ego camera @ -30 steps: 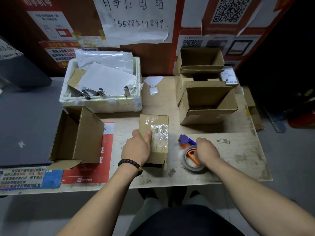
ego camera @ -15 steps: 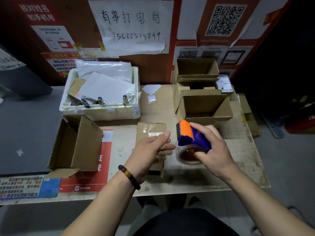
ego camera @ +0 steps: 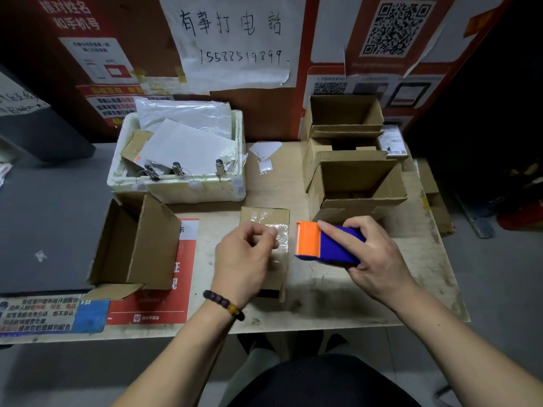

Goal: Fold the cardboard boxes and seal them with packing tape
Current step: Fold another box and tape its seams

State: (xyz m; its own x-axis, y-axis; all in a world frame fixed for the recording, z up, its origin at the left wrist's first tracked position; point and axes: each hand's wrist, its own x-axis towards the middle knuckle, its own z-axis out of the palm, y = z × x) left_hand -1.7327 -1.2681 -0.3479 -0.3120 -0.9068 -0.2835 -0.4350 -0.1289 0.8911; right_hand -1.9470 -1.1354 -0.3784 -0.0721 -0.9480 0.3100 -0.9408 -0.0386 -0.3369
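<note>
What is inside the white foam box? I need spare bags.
The foam box holds white sheets, clear plastic bags, a cardboard scrap and metal clips. Anything beneath them is covered.

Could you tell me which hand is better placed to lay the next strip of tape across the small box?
The right hand: it already grips the tape dispenser, just right of the small box. The left hand is over the box, fingers curled near the tape end, better suited to steadying.

left grip (ego camera: pixel 245 258) curled, right grip (ego camera: pixel 373 257) clasping
</note>
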